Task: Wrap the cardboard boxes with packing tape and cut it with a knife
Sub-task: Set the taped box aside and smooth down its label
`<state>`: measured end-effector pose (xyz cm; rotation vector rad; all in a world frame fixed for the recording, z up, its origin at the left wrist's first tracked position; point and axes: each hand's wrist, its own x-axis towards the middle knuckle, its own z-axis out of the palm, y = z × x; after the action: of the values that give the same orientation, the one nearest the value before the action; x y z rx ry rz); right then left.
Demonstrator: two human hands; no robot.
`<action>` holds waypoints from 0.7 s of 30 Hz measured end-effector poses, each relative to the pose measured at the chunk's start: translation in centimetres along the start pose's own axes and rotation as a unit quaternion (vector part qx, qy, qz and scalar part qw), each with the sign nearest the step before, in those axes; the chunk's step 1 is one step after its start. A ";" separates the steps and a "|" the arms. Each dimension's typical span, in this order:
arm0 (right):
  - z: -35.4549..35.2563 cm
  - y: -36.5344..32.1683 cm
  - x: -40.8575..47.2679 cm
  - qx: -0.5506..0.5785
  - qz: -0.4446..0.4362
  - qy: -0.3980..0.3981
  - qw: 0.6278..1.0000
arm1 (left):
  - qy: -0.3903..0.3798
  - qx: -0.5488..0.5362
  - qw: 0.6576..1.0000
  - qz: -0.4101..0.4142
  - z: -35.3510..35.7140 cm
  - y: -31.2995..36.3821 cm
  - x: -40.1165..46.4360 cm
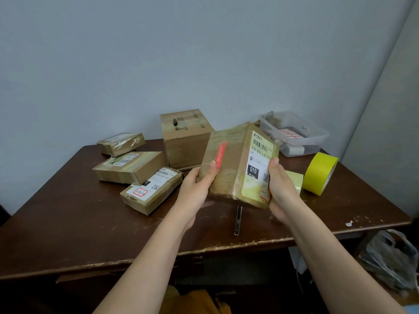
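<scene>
- In the middle of the frame, two hands hold up a taped box (235,164) above the brown table (68,223).
- The left hand (197,186) has its grip on the box's left side. Its thumb lies flat on the face with the red sticker (221,155), and its fingers go under the box.
- The right hand (280,186) has its grip on the right side. Its thumb presses the edge of the white label (258,164), which shows "010".
- The box is tilted, with one corner pointing down at the table.
- A knife (238,219) lies on the table just under the box, near the front edge. Its far end is hidden behind the box.
- A roll of yellow tape (319,174) stands on its edge at the right of the frame, close to the right hand. A loose strip of tape (295,180) runs from behind that hand.
- A clear bin (294,134) sits at the back right, behind the tape roll.
- A big box (186,139) stands at the back of the table, behind the held box.
- Three flat boxes lie at the left: a small one (121,143) at the back, a longer one (130,167) in the middle, and one with a red-marked label (152,191) nearest.
- A plastic bag (390,264) hangs low at the lower right, beside the table.
</scene>
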<state>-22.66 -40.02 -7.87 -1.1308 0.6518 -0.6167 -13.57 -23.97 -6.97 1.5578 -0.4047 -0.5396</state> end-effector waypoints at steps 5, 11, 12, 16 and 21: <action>-1.3 -1.0 -0.1 0.017 0.039 -0.116 0.992 | 0.021 -0.039 0.996 -0.081 1.1 0.9 1.9; -2.6 -2.9 0.9 -0.016 -0.021 -0.087 0.996 | -0.002 -0.068 0.996 -0.062 3.5 1.9 4.2; -2.6 -3.2 1.2 -0.017 -0.025 -0.065 0.997 | -0.010 -0.064 0.997 -0.048 4.0 2.1 4.4; -2.1 -4.0 2.8 -0.081 -0.058 0.003 0.995 | -0.027 -0.039 0.998 -0.049 5.3 2.5 5.5; -1.3 -4.5 5.0 -0.167 -0.122 0.051 0.977 | -0.077 0.020 0.996 -0.028 6.2 2.6 7.1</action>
<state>-20.76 -45.85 -4.76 -1.5145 0.7290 -0.7984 -11.04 -33.18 -5.11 1.5741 -0.4925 -0.7017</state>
